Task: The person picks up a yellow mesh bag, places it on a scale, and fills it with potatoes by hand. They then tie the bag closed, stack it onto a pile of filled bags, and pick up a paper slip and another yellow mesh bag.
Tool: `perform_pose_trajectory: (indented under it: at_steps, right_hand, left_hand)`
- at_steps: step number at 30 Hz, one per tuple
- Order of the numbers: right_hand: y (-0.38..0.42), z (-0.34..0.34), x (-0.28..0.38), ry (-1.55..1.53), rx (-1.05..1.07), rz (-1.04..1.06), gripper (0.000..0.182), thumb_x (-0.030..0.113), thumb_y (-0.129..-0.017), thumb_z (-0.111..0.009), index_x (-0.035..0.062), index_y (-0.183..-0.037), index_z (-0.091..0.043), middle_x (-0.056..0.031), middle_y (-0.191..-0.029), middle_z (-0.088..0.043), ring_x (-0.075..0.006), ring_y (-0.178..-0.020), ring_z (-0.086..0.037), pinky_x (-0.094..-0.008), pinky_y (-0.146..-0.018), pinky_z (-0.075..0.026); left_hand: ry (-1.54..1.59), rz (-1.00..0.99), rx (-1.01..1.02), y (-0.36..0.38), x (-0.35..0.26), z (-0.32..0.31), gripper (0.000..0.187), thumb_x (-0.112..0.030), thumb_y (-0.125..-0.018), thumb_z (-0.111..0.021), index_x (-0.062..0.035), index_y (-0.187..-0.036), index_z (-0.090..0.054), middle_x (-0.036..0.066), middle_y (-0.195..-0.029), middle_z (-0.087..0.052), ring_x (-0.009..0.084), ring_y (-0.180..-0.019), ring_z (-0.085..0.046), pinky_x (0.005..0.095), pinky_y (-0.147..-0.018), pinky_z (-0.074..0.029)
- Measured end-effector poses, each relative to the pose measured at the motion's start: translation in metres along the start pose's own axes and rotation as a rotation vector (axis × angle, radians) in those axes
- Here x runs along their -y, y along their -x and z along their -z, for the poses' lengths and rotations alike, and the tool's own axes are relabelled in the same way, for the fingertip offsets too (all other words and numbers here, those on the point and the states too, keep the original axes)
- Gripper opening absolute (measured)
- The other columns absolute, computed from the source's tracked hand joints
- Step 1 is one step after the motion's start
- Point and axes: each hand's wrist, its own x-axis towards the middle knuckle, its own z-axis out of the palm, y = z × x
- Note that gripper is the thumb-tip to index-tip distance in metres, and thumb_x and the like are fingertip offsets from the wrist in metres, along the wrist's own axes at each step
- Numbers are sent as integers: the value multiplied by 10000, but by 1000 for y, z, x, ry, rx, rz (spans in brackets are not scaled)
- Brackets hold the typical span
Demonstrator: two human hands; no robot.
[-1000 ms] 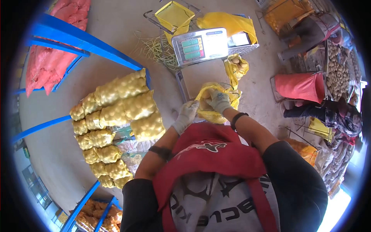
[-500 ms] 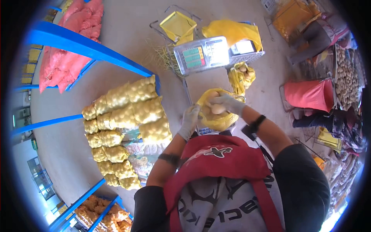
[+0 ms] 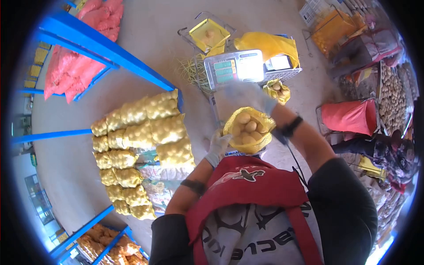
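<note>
An open yellow mesh bag with several potatoes in it sits on the scale platform in front of me. My gloved left hand grips the bag's left rim. My gloved right hand is lifted clear of the bag, blurred by motion, over the platform just below the scale's display head. Whether it holds anything I cannot tell. A small yellow bag of potatoes lies beside the display, to the right of that hand.
Stacked yellow mesh sacks of potatoes lie at my left under blue rack beams, with red sacks behind. A yellow bag on a wire frame stands beyond the scale, a red one at right. Other people crouch at the right.
My right hand has come out of the bag's mouth and swung up towards the scale display. The bag now stands open with its potatoes showing. My left hand keeps its grip on the rim.
</note>
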Motion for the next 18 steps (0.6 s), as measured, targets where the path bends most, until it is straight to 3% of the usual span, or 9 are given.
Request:
perform_pose_trajectory:
  at_steps: [1, 3, 6, 10, 11, 13, 15, 17, 18]
  right_hand:
    - [35, -26, -9, -225, -69, -82, 272, 254, -803, -515, 77, -994, -593, -125, -1051, -581, -261, -974, -556, -358, -816, -437]
    - [88, -56, -22, 31, 444, -430, 329, 259, -785, -537, 116, -1078, -578, -135, -1098, -564, -260, -1023, -543, -361, -847, -432]
    - [130, -71, -35, 263, 723, -767, 413, 281, -745, -588, 153, -1134, -535, -149, -1116, -546, -274, -1026, -543, -378, -833, -437]
    - [135, -54, 1, 238, 457, -507, 500, 304, -725, -600, 142, -1180, -471, -168, -1106, -536, -333, -1030, -529, -419, -827, -434]
    - [135, -66, 0, 236, 453, -514, 500, 304, -725, -600, 142, -1180, -471, -168, -1106, -536, -333, -1030, -529, -419, -827, -434]
    - [133, -94, -7, 597, 628, -260, 446, 292, -738, -586, 133, -1143, -491, -163, -1094, -529, -358, -1030, -513, -465, -808, -434]
    - [131, -104, -12, 557, 672, -316, 369, 289, -757, -564, 133, -1090, -526, -150, -1097, -519, -366, -1031, -499, -497, -769, -442]
    - [139, -107, -20, 708, 405, -244, 334, 361, -809, -494, 110, -1014, -575, -178, -1001, -571, -390, -886, -557, -500, -728, -445]
    - [127, -90, -21, 506, 469, -327, 333, 358, -775, -530, 72, -922, -616, -210, -912, -602, -368, -858, -588, -432, -692, -470]
  left_hand:
    - [8, -57, -11, -1, 1, 1, 254, -88, -805, -569, -25, -1040, -498, 44, -852, -572, 112, -693, -556, 235, -571, -471]
    - [19, -64, -25, 2, 2, 6, 228, -97, -839, -540, -48, -1056, -489, 39, -856, -578, 122, -684, -578, 238, -544, -493]
    - [-34, 93, 36, 11, -18, 8, 226, -79, -856, -485, -73, -1082, -482, 34, -886, -575, 121, -701, -579, 245, -546, -499]
    - [61, 54, 79, 23, -28, -6, 235, -77, -858, -477, -75, -1093, -483, 39, -912, -572, 116, -717, -576, 236, -547, -492]
    - [53, 45, 69, 26, -28, -10, 236, -80, -856, -484, -73, -1093, -484, 41, -920, -570, 115, -716, -573, 236, -544, -493]
    - [69, 32, 69, 29, -30, -18, 240, -83, -857, -488, -69, -1097, -483, 43, -932, -567, 114, -728, -573, 239, -561, -499]
    - [80, 7, 66, 27, -34, -19, 244, -87, -858, -492, -64, -1100, -481, 46, -944, -564, 114, -741, -572, 242, -577, -505]
    - [14, 15, 18, 22, -30, -16, 265, -94, -859, -497, -47, -1119, -471, 51, -966, -560, 117, -784, -570, 249, -636, -509]
    - [19, 15, 16, 23, -27, -12, 265, -94, -859, -497, -47, -1119, -471, 51, -966, -560, 117, -784, -570, 249, -636, -509]
